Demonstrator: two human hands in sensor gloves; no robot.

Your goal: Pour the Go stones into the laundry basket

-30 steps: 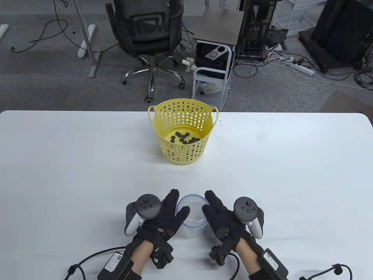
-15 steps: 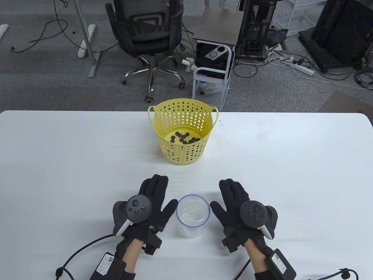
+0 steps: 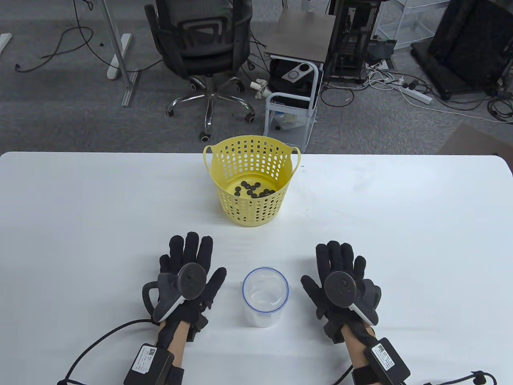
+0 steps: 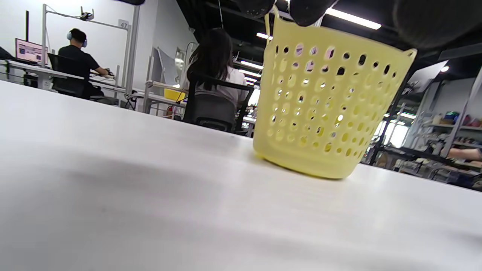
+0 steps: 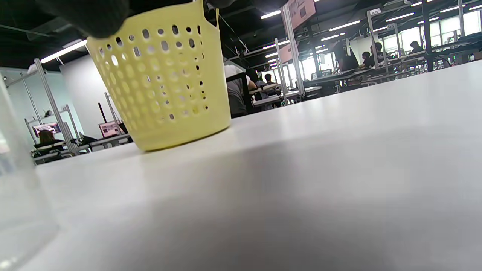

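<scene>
A yellow perforated laundry basket [image 3: 251, 168] stands upright at the table's middle back, with several black Go stones [image 3: 254, 190] on its bottom. It also shows in the left wrist view [image 4: 327, 101] and the right wrist view [image 5: 162, 79]. A clear plastic container [image 3: 265, 297] with a blue rim stands upright and empty near the front edge; its wall edges into the right wrist view [image 5: 19, 195]. My left hand [image 3: 191, 268] lies flat and open on the table left of the container, apart from it. My right hand [image 3: 338, 272] lies flat and open to its right, also apart.
The white table [image 3: 400, 224] runs wide on both sides. Glove cables [image 3: 100, 341] trail off the front edge. Beyond the far edge stand an office chair [image 3: 204, 48] and a small cart [image 3: 292, 92] on the floor.
Both hands let go of the clear container, moved outward away from it and spread flat on the table. The container and basket have not moved.
</scene>
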